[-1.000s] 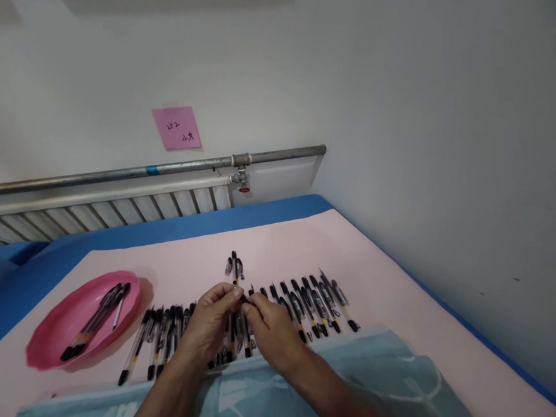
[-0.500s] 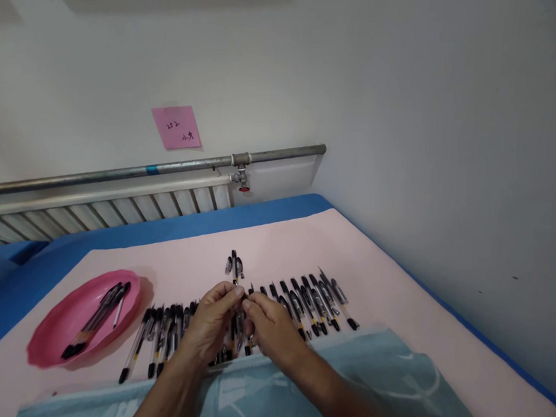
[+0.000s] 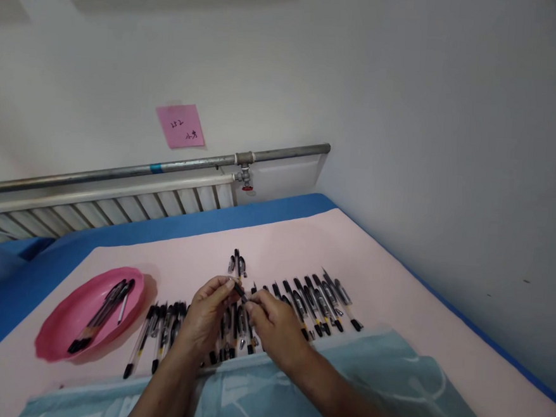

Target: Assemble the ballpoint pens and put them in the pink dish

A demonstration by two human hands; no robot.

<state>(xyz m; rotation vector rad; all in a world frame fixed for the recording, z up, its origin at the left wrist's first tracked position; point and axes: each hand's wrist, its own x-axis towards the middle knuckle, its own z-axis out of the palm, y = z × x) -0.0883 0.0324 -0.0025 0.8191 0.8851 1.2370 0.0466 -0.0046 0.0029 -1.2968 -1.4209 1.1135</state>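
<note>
My left hand [image 3: 209, 308] pinches a short black pen piece [image 3: 239, 291] between thumb and fingertips. My right hand [image 3: 275, 326] grips the other end of that piece, close beside the left. Whether it is one part or two joined parts is too small to tell. Below and around both hands lie several pens and pen parts: clear barrels with black ends [image 3: 138, 345] on the left, black-capped ones [image 3: 316, 300] on the right. A small group of black caps and a pen [image 3: 238, 263] lies just beyond my fingertips.
At the left stands a pink oval bowl [image 3: 50, 338] holding a banded bundle of pens [image 3: 101, 317] and a thin white stick. A pink sheet [image 3: 275, 246] covers the blue surface. Pale blue cloth [image 3: 342, 378] lies in front. Behind are a radiator [image 3: 116, 210], a pipe and a wall.
My hands have drawn slightly apart, so the black pen piece between them now shows. The whole view has shifted a little; the pens on the sheet look the same.
</note>
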